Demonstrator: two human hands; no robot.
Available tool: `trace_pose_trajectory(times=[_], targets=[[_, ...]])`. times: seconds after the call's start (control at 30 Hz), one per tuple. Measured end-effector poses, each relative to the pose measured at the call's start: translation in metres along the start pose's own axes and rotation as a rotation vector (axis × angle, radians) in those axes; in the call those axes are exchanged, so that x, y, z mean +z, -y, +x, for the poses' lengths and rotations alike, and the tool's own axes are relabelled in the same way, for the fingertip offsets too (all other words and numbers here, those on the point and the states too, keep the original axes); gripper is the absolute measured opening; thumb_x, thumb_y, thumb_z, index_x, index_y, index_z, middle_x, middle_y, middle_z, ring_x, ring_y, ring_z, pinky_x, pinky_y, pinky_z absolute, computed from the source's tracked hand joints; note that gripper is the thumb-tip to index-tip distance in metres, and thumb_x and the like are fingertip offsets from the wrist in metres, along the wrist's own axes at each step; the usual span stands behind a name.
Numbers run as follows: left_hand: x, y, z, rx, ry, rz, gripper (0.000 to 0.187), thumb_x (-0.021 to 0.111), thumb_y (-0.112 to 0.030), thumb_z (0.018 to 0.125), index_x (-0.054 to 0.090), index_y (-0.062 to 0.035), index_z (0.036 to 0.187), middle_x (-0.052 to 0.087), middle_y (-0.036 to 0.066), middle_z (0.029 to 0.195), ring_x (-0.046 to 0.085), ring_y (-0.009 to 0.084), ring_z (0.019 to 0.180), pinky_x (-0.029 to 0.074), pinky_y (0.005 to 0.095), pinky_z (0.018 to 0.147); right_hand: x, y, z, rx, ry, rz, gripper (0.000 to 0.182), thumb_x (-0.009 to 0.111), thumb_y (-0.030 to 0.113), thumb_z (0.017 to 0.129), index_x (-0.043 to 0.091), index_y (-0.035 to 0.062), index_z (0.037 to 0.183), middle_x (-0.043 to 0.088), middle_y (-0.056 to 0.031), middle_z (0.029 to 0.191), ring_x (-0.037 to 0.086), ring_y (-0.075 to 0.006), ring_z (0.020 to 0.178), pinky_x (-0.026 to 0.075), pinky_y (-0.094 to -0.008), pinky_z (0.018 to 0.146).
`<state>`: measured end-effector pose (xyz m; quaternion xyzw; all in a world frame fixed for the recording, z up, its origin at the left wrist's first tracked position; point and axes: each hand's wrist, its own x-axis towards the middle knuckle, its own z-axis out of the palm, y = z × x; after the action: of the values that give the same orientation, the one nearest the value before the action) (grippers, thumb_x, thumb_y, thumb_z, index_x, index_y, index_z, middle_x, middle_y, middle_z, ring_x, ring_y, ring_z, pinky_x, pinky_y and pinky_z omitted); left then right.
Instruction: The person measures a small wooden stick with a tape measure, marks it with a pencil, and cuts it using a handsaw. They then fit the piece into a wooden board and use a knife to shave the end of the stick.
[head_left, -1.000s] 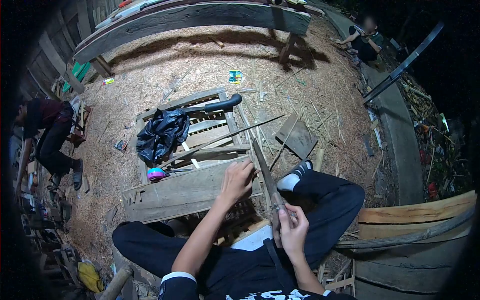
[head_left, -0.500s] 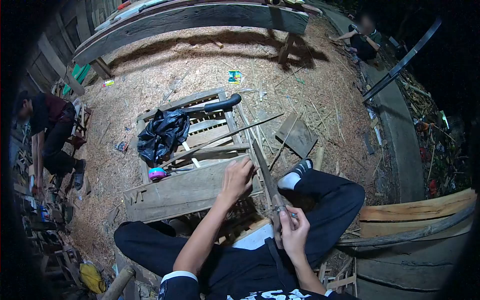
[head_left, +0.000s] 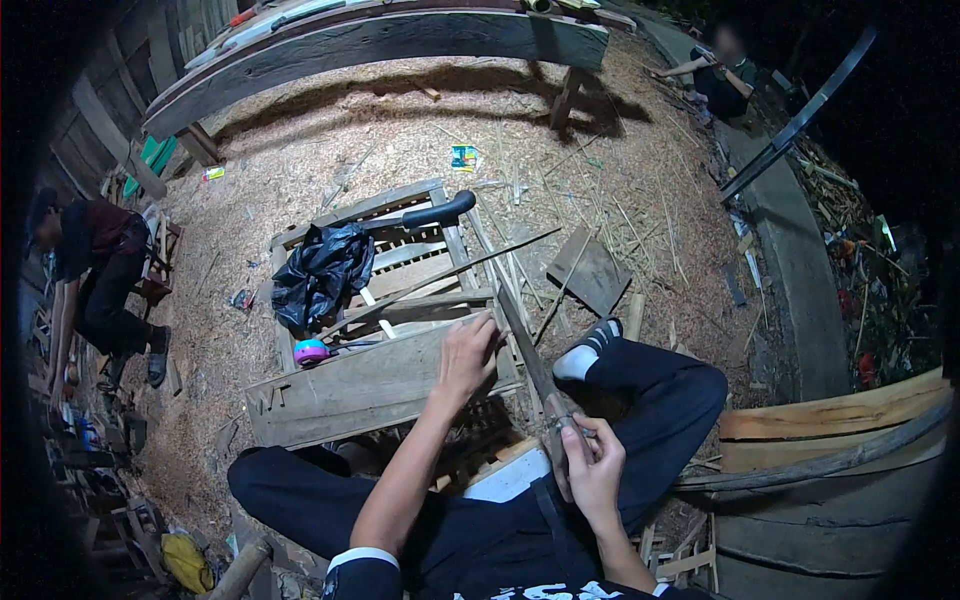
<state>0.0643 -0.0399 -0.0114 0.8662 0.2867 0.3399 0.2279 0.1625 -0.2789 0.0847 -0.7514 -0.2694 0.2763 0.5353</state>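
Note:
My right hand [head_left: 596,458] is closed around the wooden handle of a long, dark-bladed knife [head_left: 528,340], near the collar where blade and handle meet. The blade points away from me, past the right end of a plank. My left hand [head_left: 468,355] has its fingers curled together over the right end of this wide wooden plank [head_left: 350,388], close to the blade. Whatever its fingertips may hold is hidden. Beyond the plank, a slatted wooden frame [head_left: 440,262] bears a black plastic bag [head_left: 325,275], a dark curved handle [head_left: 440,212] and a pink-and-blue round object [head_left: 311,351].
A long wooden bench [head_left: 380,55] stands across the back. One person [head_left: 110,270] bends over at the left; another person [head_left: 728,85] sits at the far right. A square board [head_left: 590,270] lies on the shavings-covered ground. Wooden boards [head_left: 830,430] lie at my right.
The view has shifted slightly. Both hands keep nearly the same place and grip, with the right hand a little lower on the knife. The person at the left has moved their arms slightly.

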Motion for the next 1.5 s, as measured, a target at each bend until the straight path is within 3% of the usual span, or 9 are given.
trace_pose_trajectory(times=[0.2,0.27,0.57,0.67,0.8,0.83,1.27,1.37,1.5], targets=[[0.005,0.007,-0.003,0.045,0.035,0.014,0.019,0.074,-0.009,0.086,0.058,-0.0031,0.095,0.06,0.015,0.102,0.055,0.0402,0.082,0.043,0.0479,0.072,0.022,-0.007,0.022,-0.1,-0.008,0.034,0.027,0.071,0.018,0.103,0.067,-0.0056,0.115,0.065,0.0,0.076,0.055,-0.0038,0.063,0.039,-0.0243,0.053],[0.006,0.006,-0.005,0.043,0.014,0.001,0.019,0.074,-0.009,0.086,0.058,-0.0032,0.095,0.061,0.015,0.103,0.055,0.0402,0.082,0.043,0.0475,0.072,0.01,-0.008,0.008,0.004,-0.011,0.046,0.026,0.07,0.018,0.103,0.067,-0.0049,0.115,0.065,0.0011,0.074,0.055,-0.0039,0.065,0.04,-0.0249,0.055],[0.0,-0.003,0.0,0.024,0.029,-0.015,0.021,0.073,-0.009,0.083,0.058,-0.0033,0.096,0.06,0.016,0.101,0.054,0.041,0.082,0.042,0.0473,0.072,-0.003,0.003,0.003,-0.048,-0.008,-0.053,0.027,0.071,0.017,0.102,0.068,-0.0067,0.115,0.071,-0.005,0.082,0.062,-0.0054,0.07,0.046,-0.0247,0.059],[-0.002,-0.002,0.0,0.03,0.031,0.021,0.015,0.071,-0.013,0.091,0.061,-0.0035,0.099,0.063,0.015,0.101,0.057,0.0403,0.082,0.044,0.0462,0.074,0.018,-0.008,0.021,-0.123,-0.019,0.005,0.028,0.072,0.016,0.101,0.068,-0.0073,0.116,0.071,-0.0062,0.082,0.062,-0.0055,0.067,0.045,-0.0246,0.056],[-0.002,0.001,-0.001,-0.009,0.059,0.051,0.015,0.071,-0.013,0.091,0.061,-0.0039,0.098,0.063,0.014,0.1,0.056,0.0397,0.082,0.044,0.0466,0.073,-0.001,-0.003,0.003,0.008,-0.001,0.005,0.028,0.072,0.017,0.101,0.069,-0.0062,0.117,0.071,-0.0044,0.079,0.06,-0.0051,0.065,0.045,-0.0243,0.056],[-0.003,-0.003,-0.002,-0.007,0.071,0.042,0.015,0.071,-0.013,0.092,0.06,-0.0039,0.097,0.063,0.014,0.099,0.056,0.0397,0.082,0.044,0.0467,0.073,-0.007,0.006,0.002,0.105,0.051,-0.017,0.027,0.072,0.016,0.102,0.067,-0.007,0.115,0.07,-0.0041,0.093,0.061,-0.0036,0.078,0.047,-0.021,0.065],[0.004,0.002,0.0,-0.037,-0.007,-0.015,0.02,0.072,-0.017,0.095,0.058,-0.0032,0.09,0.061,0.015,0.094,0.056,0.0411,0.078,0.042,0.0467,0.073,0.0,0.001,0.008,-0.031,0.0,0.019,0.029,0.074,0.016,0.1,0.069,-0.0076,0.116,0.071,-0.004,0.083,0.061,-0.0046,0.07,0.046,-0.0234,0.058],[-0.002,-0.001,0.0,-0.02,0.04,-0.015,0.016,0.073,-0.013,0.091,0.06,-0.0034,0.091,0.063,0.014,0.096,0.057,0.041,0.08,0.042,0.0468,0.072,-0.007,0.006,0.008,0.0,0.038,-0.017,0.027,0.073,0.014,0.101,0.068,-0.0067,0.117,0.072,-0.0058,0.097,0.062,-0.0047,0.082,0.049,-0.0223,0.068],[0.006,0.002,-0.002,-0.011,-0.052,-0.01,0.016,0.074,-0.009,0.086,0.061,-0.0044,0.092,0.062,0.013,0.096,0.054,0.0397,0.077,0.042,0.0464,0.071,0.013,-0.006,0.02,-0.075,-0.005,0.019,0.026,0.073,0.014,0.101,0.069,-0.0075,0.114,0.071,-0.0042,0.086,0.06,-0.0041,0.069,0.046,-0.0241,0.058]])
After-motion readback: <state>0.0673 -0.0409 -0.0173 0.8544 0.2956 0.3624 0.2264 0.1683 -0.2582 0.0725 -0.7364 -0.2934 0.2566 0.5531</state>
